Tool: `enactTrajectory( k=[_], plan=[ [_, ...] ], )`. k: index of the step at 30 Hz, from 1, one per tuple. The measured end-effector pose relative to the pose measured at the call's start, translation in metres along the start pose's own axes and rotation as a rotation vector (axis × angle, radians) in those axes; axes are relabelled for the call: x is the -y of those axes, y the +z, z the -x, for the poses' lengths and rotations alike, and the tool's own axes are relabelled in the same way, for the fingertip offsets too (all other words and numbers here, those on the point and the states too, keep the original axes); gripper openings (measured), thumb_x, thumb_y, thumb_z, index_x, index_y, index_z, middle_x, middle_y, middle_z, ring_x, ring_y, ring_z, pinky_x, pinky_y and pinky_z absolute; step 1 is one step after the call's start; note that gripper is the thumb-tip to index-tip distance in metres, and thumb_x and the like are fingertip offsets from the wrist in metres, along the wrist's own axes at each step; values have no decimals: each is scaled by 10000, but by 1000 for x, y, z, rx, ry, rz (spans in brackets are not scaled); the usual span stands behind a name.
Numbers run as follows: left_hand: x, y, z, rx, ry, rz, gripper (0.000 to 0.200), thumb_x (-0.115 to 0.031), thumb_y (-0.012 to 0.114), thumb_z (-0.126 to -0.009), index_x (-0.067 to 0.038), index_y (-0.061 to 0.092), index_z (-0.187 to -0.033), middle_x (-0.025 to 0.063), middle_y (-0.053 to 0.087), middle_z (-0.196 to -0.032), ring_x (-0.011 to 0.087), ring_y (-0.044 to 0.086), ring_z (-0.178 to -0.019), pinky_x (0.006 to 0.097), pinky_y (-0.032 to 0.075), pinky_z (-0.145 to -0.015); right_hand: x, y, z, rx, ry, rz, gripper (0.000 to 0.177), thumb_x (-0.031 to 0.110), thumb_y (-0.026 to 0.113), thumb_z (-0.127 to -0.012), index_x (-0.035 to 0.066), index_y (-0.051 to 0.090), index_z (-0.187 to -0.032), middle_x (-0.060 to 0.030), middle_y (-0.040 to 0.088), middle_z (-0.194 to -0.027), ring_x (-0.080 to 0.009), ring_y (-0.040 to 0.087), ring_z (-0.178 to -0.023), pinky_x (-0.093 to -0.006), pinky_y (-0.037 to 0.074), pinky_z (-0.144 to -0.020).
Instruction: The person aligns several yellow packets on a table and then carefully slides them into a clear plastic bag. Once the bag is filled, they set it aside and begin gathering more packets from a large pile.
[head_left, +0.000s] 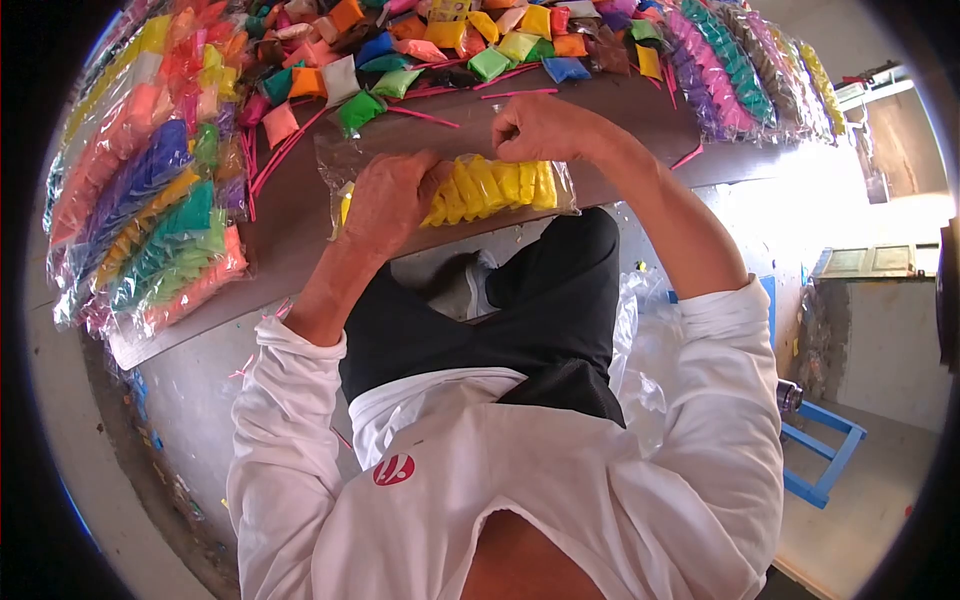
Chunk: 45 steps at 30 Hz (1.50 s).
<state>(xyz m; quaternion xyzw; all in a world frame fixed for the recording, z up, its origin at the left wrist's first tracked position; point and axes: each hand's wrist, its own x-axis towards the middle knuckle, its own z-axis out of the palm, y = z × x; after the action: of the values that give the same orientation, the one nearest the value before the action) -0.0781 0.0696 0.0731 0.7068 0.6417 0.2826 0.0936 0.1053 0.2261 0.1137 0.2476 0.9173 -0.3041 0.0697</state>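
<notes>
A clear plastic bag (pixel 567 185) with a row of small yellow packets (pixel 485 190) lies along the near edge of the brown table. My left hand (pixel 392 195) is closed over the left part of this bag, its fingers curled and partly hidden. Just above the bag's right end, my right hand (pixel 540 128) is curled into a fist with the thumb side turned left. Whatever it may hold is hidden inside the fingers. Pink twist ties (pixel 520 93) lie on the table close beyond my right hand.
Loose packets of many colours (pixel 490 62) are heaped at the back of the brown table (pixel 290 235). Filled bags are stacked on the left (pixel 150 220) and back right (pixel 725 75). A blue stool (pixel 825 465) stands to the right on the floor, near crumpled clear plastic (pixel 645 345).
</notes>
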Motion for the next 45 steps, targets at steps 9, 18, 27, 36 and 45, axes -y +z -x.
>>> enactTrajectory(
  k=[9,18,27,36,45],
  plan=[
    [5,2,0,-4,39,1,254,-254,550,-949,-24,656,-925,224,638,-800,437,612,-801,505,464,-687,-6,-8,11,-81,161,-273,297,259,620,-894,2,682,-1029,-71,690,-860,-144,618,-773,-308,492,-718],
    [3,3,-1,-9,21,6,224,-239,569,-941,-32,649,-909,223,633,-784,440,610,-792,511,459,-675,-20,-6,32,-58,16,-149,286,205,637,-833,-23,670,-1002,-91,676,-841,-152,613,-780,-299,493,-746],
    [2,5,-1,-37,-13,-1,246,-254,599,-910,-31,615,-806,207,637,-755,434,618,-760,518,480,-682,-10,-17,29,24,69,-33,308,208,623,-804,-46,674,-970,-141,698,-871,-204,659,-799,-327,513,-754],
    [5,7,-1,-103,94,56,201,-212,614,-889,-34,613,-794,177,643,-770,404,623,-746,497,486,-665,1,-31,22,-399,26,83,260,217,614,-861,16,680,-1011,-133,698,-898,-261,675,-838,-356,517,-776],
    [-2,2,0,-31,12,-7,177,-203,615,-893,-34,652,-855,180,664,-801,385,641,-757,487,505,-675,10,24,-48,-365,-215,301,300,281,632,-843,34,681,-1007,-155,688,-897,-319,655,-883,-429,503,-804]
  ],
)
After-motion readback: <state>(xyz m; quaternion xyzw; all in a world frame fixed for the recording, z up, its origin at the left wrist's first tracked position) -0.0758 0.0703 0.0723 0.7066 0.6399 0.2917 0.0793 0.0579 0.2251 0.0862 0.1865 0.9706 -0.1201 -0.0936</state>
